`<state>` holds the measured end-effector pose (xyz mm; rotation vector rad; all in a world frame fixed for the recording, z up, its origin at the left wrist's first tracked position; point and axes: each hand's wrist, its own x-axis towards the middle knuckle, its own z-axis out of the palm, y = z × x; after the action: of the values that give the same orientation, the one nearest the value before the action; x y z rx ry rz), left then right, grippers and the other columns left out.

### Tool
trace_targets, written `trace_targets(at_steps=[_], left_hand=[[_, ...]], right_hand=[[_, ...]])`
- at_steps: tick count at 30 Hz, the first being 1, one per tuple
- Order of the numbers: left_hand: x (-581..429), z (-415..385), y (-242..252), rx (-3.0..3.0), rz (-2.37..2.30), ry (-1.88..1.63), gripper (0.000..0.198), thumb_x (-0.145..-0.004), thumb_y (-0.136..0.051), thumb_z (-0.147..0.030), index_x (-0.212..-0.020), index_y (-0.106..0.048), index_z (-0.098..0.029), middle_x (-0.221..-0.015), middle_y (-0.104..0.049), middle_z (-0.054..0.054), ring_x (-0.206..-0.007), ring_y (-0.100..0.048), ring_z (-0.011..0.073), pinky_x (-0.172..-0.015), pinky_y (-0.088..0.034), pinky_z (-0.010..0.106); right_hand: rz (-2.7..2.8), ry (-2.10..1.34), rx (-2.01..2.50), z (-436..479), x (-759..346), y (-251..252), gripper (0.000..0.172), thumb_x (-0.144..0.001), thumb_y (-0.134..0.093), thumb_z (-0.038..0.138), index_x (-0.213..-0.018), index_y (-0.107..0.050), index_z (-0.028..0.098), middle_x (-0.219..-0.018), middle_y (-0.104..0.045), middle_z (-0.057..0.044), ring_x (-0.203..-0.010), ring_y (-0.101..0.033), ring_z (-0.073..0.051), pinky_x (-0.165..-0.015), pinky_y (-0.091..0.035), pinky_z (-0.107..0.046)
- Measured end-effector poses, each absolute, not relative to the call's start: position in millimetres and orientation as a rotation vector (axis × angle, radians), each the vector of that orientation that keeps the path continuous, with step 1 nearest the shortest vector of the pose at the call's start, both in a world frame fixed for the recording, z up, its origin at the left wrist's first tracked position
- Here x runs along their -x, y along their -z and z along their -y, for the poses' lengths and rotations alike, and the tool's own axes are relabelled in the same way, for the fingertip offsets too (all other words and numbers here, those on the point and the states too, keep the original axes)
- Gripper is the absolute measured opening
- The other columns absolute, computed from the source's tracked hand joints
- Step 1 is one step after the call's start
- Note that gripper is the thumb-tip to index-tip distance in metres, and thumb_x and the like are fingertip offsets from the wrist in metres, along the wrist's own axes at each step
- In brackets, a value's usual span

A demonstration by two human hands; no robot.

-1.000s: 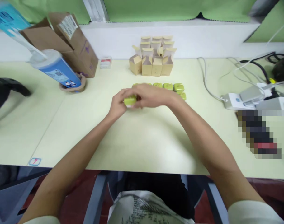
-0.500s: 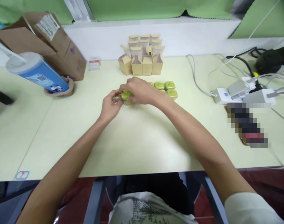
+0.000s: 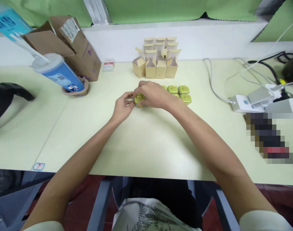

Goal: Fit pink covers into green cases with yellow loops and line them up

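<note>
A small square jar with a green lid [image 3: 138,98] stands on the table at the left end of a group of similar jars. My right hand [image 3: 152,93] reaches over from the right, its fingers and thumb closed round this jar's lid and sides. At its left side my left hand [image 3: 123,107] curls in, with thumb and fingertips against the jar. Several other green-lidded jars [image 3: 185,98] sit close together to the right, partly hidden behind my right hand.
Behind the jars, several small tan cartons [image 3: 161,69] stand with flaps up by the wall. A blue canister [image 3: 62,77] and a large cardboard box [image 3: 88,61] are at the left. White power strips with cables [image 3: 243,103] and a pixelated object [image 3: 269,138] lie right.
The whole view has shifted, so everything appears further right. Both hands stay at the same jar, with little visible movement relative to it.
</note>
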<state>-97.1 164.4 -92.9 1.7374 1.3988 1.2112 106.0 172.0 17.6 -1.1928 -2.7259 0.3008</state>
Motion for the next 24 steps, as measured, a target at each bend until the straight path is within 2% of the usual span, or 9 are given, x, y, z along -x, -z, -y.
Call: trace_targets(at_steps=[5, 8, 13, 18, 20, 24], left_hand=[[98, -167, 97, -1.750, -1.374, -1.225, 0.049, -0.075, -0.061, -0.015, -0.122, -0.075, -0.021, -0.126, -0.083, 0.008, -0.123, -0.076, 0.0251, -0.091, -0.065, 0.032], [98, -168, 98, -1.741, -1.383, -1.225, 0.050, -0.075, -0.061, -0.016, -0.122, -0.075, -0.021, -0.128, -0.083, 0.008, -0.123, -0.076, 0.0251, -0.088, -0.065, 0.032], [98, -167, 97, -1.714, -1.382, -1.241, 0.052, -0.072, -0.061, -0.018, -0.122, -0.074, -0.020, -0.129, -0.083, 0.010, -0.124, -0.077, 0.0267, -0.086, -0.065, 0.032], [96, -164, 94, -1.733, -1.377, -1.240, 0.049, -0.073, -0.061, -0.019, -0.120, -0.075, -0.021, -0.128, -0.083, 0.010, -0.125, -0.076, 0.0270, -0.087, -0.065, 0.032], [97, -164, 94, -1.741, -1.382, -1.220, 0.050, -0.074, -0.061, -0.018, -0.122, -0.074, -0.021, -0.130, -0.082, 0.010, -0.126, -0.076, 0.0272, -0.088, -0.066, 0.033], [100, -167, 98, -1.753, -1.379, -1.206, 0.053, -0.075, -0.061, -0.018, -0.127, -0.071, -0.020, -0.133, -0.081, 0.011, -0.127, -0.076, 0.0272, -0.090, -0.066, 0.034]], right_hand=[[2.729, -0.269, 1.207, -175, -107, -19, 0.039, -0.099, -0.061, 0.006, -0.128, -0.084, 0.020, -0.120, -0.081, -0.013, -0.108, -0.069, -0.030, -0.083, -0.040, -0.037], [2.704, -0.278, 1.238, -178, -107, -15, 0.038, -0.102, -0.058, 0.008, -0.127, -0.084, 0.020, -0.120, -0.081, -0.015, -0.104, -0.070, -0.030, -0.081, -0.040, -0.037], [2.695, -0.269, 1.277, -180, -103, -7, 0.036, -0.102, -0.059, 0.010, -0.127, -0.083, 0.019, -0.126, -0.079, -0.018, -0.106, -0.072, -0.031, -0.079, -0.040, -0.036], [2.696, -0.253, 1.251, -178, -101, -8, 0.036, -0.101, -0.057, 0.006, -0.127, -0.079, 0.018, -0.134, -0.078, -0.017, -0.122, -0.069, -0.033, -0.083, -0.041, -0.037], [2.677, -0.257, 1.273, -180, -102, -8, 0.034, -0.101, -0.060, 0.006, -0.127, -0.078, 0.018, -0.131, -0.079, -0.016, -0.123, -0.068, -0.033, -0.085, -0.042, -0.037], [2.622, -0.301, 1.316, -188, -103, -2, 0.021, -0.099, -0.068, 0.011, -0.114, -0.080, 0.018, -0.119, -0.081, -0.013, -0.120, -0.068, -0.032, -0.085, -0.043, -0.036]])
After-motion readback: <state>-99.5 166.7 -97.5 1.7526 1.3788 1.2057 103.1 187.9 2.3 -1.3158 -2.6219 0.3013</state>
